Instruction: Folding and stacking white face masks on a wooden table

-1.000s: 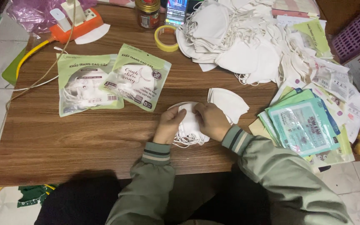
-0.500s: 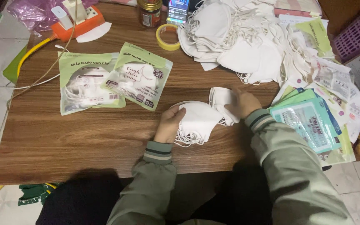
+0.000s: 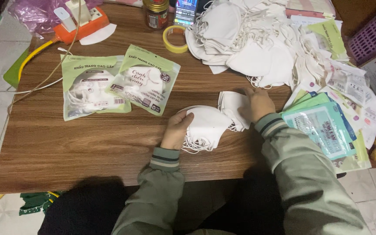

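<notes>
My left hand (image 3: 177, 129) holds a small stack of white face masks (image 3: 206, 126) on the wooden table (image 3: 88, 143), thumb on top. My right hand (image 3: 257, 103) rests on a second folded white mask (image 3: 232, 106) just right of the stack, fingers spread over its edge. Both sleeves are grey-green with striped cuffs.
Two green-and-clear mask packets (image 3: 118, 82) lie left of the hands. A big heap of loose white masks (image 3: 257, 43) fills the back right. Empty flat pouches (image 3: 331, 126) pile at the right edge. A tape roll (image 3: 175, 38), a jar (image 3: 156, 13) and an orange power strip (image 3: 81, 21) stand at the back.
My right hand left the stack and moved right onto the separate folded mask. The left hand stayed on the stack.
</notes>
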